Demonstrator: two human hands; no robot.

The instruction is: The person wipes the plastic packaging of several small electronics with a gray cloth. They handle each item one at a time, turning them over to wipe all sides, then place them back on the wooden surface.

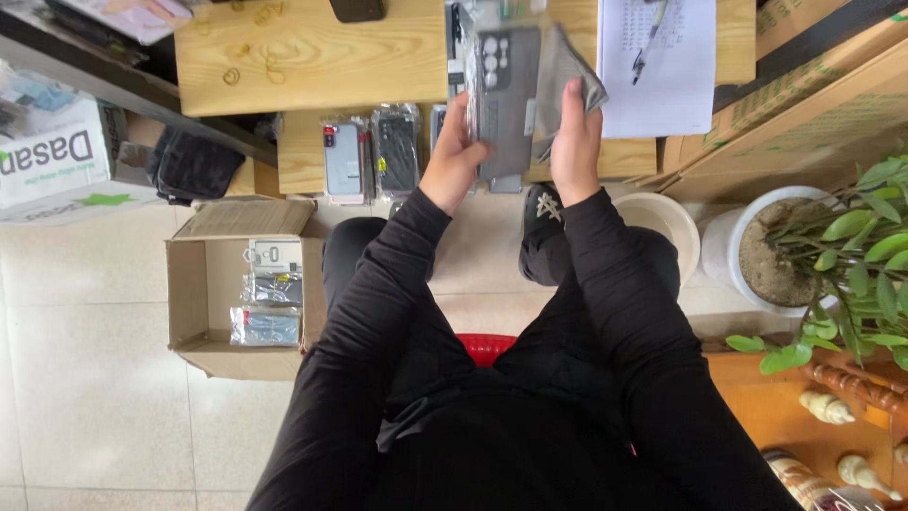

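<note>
Up front, grey phone case (508,104) between both hands; left hand (454,156) gripping its edge; right hand (575,142) pinching grey cloth (566,71).

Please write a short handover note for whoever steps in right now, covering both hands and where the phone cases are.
Left hand: holds the grey phone case by its left edge, above the wooden table.
Right hand: fingers grip a clear plastic sleeve beside the case.
Done: bagged cases lie in a row on the lower shelf; more sit in the cardboard box on the floor.
Left: the held case appears not yet fully bagged.
A paper sheet with a pen lies to the right.
</note>
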